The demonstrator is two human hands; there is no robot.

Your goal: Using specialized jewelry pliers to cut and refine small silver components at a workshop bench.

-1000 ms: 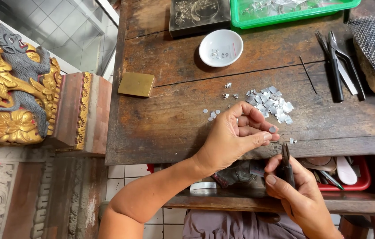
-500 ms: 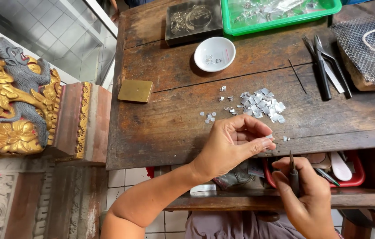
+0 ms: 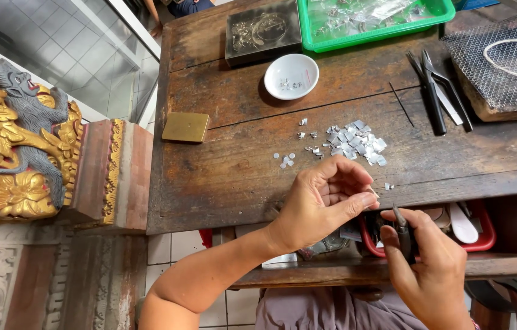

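- Both our hands have drifted lower in the frame since half a second ago, the bench having slid up the view, and our left hand now sits a little closer to the right.
- Our left hand [image 3: 322, 198], right of centre, has its thumb and fingertips pinched together; we judge a tiny silver piece sits between them, though it is too small to make out.
- Our right hand [image 3: 424, 260], lower right, is closed around a small dark tool [image 3: 400, 229], its tip pointing up toward the left fingertips, just beside them.
- Above the hands, at centre, the pile of silver snippets [image 3: 356, 142] lies on the wooden bench [image 3: 222, 165], with a white dish [image 3: 291, 76] further up.
- To do this well, we judge it best to rest both wrists on the bench edge, keep the pinch light, and bring the tool tip squarely onto the piece.
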